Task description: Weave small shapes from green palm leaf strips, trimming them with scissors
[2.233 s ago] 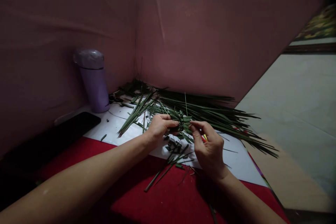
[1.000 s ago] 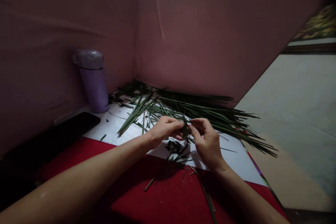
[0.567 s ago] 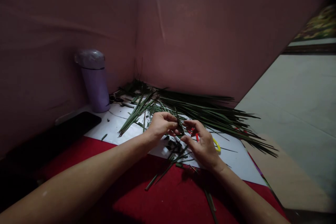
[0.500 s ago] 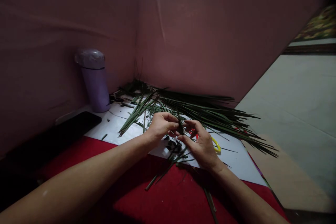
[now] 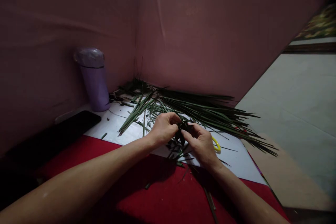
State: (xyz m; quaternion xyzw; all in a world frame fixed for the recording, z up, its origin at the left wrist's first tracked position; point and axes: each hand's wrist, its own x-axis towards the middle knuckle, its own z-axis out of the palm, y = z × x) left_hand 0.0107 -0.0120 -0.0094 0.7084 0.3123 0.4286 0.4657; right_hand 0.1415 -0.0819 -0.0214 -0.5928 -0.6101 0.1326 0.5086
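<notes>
Between my two hands is a small dark green piece of folded leaf strips [image 5: 181, 133], held above the white sheet. My left hand [image 5: 165, 128] pinches its left side with thumb and bent fingers. On the other side, my right hand [image 5: 201, 143] grips it between thumb and fingers. Its exact shape is hard to make out in the dim light. Cut leaf scraps [image 5: 175, 152] lie under and just in front of the hands. Beside my right hand shows a yellow loop-shaped handle [image 5: 216, 145], the rest of it hidden behind the hand.
A large bundle of long green leaves [image 5: 210, 110] spreads across the back right, with shorter strips [image 5: 136, 113] left of it. A purple tumbler [image 5: 95, 84] and a dark phone [image 5: 81, 123] stand and lie at the left. Pink walls [image 5: 189, 35] rise behind the white sheet [image 5: 233, 164] and red cloth [image 5: 147, 203].
The leaf piece has been turned and now looks broader and darker between the hands. My right fingers have closed in on it. Long strips hanging toward the red cloth have shifted out of sight.
</notes>
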